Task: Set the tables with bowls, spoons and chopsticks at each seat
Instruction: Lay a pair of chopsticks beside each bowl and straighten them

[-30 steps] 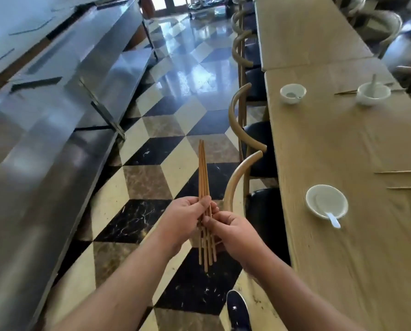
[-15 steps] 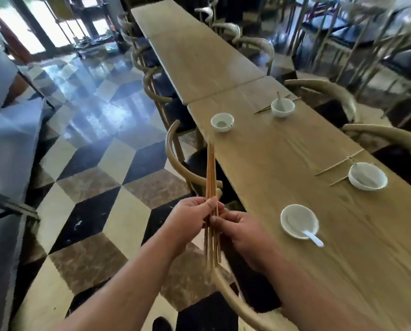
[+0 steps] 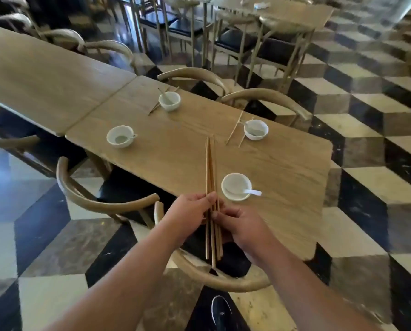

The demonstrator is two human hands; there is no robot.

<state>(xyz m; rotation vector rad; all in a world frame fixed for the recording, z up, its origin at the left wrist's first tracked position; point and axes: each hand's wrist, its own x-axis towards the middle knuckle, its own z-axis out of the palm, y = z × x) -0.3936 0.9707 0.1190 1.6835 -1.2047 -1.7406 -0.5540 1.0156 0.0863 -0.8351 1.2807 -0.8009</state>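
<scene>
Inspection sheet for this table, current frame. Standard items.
Surface: wooden table, four bowls laid out.
Job's things: near bowl and left bowl each hold a spoon, with no chopsticks beside them; far bowl and far-right bowl each have chopsticks alongside; chopstick bundle is held over the near edge.
Clutter: nothing seen.
Grippers: left hand and right hand both grip the bundle.
Cables: nothing seen.
Surroundings: curved-back chair, checkered floor.
</scene>
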